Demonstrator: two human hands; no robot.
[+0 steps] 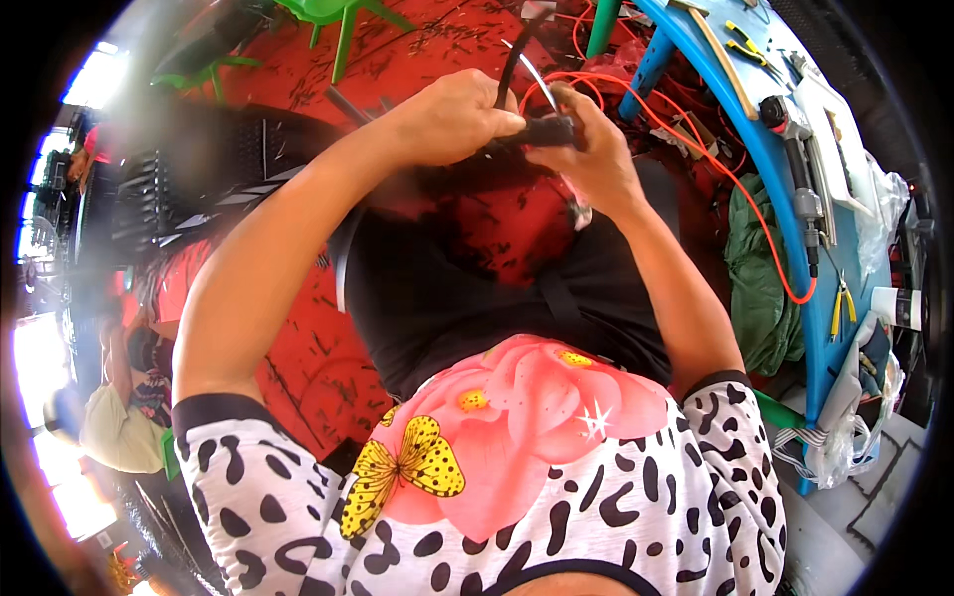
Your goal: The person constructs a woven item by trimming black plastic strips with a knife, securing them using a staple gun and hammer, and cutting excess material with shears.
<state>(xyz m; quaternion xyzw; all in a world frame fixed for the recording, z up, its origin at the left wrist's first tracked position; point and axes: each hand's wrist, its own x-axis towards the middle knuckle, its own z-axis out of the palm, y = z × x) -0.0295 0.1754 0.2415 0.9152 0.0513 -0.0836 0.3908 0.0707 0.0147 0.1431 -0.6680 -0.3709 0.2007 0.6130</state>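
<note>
My left hand (459, 117) is closed, its thumb and fingers pinching a black, flexible-looking part. A curved black strip (516, 62) of it rises above the fingers. Between the hands lies a thicker dark piece (549, 131), which my right hand (599, 149) grips from the other side. By the right index finger a thin, pointed, silvery blade (534, 76) slants up to the left. Its lower end disappears at the fingers, so I cannot see a handle. Both hands are held out above my black-clad lap (437, 288).
On the right stands a blue table (780, 214) with a power tool (798, 159), yellow-handled pliers (843, 306) and plastic bags. An orange hose (730, 177) loops down near my right hand. Black scraps litter the red floor (308, 358). Black ribbed parts (214, 164) are at left; a green stool (343, 30) stands ahead.
</note>
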